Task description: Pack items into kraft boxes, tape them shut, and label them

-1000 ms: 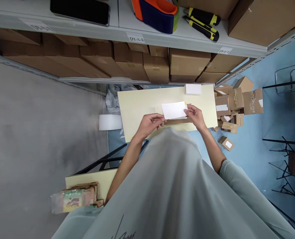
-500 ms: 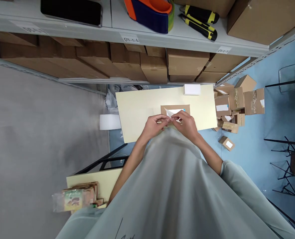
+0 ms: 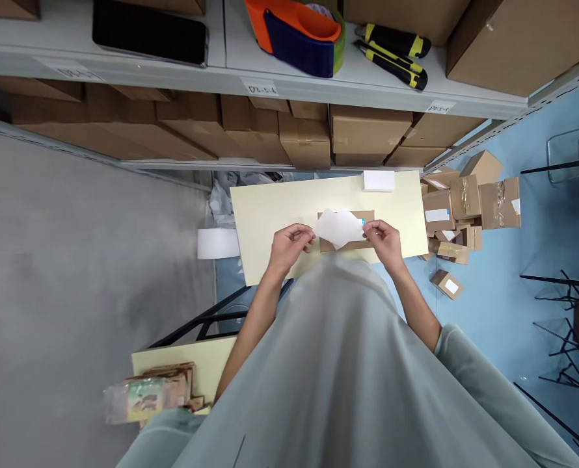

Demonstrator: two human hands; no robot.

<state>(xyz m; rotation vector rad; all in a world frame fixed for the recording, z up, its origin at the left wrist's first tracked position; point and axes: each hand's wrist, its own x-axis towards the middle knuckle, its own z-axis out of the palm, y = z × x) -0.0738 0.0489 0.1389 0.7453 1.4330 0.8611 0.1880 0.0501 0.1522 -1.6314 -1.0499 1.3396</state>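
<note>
A white paper slip (image 3: 339, 227), blank on the side that shows and curled out of flat, has a small blue mark at its right edge. It is held up by its two ends, pinched in the left grip (image 3: 289, 242) and the right grip (image 3: 384, 239). Just under it a flat brown cardboard parcel (image 3: 350, 246) lies square on the pale yellow counter (image 3: 270, 208), partly hidden by the slip.

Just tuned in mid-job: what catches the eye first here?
The left hand and right hand pinch a white sheet over a small brown box on the pale yellow table. An orange-and-blue tape dispenser sits on the shelf above; cardboard boxes lie heaped on the blue floor at right.
</note>
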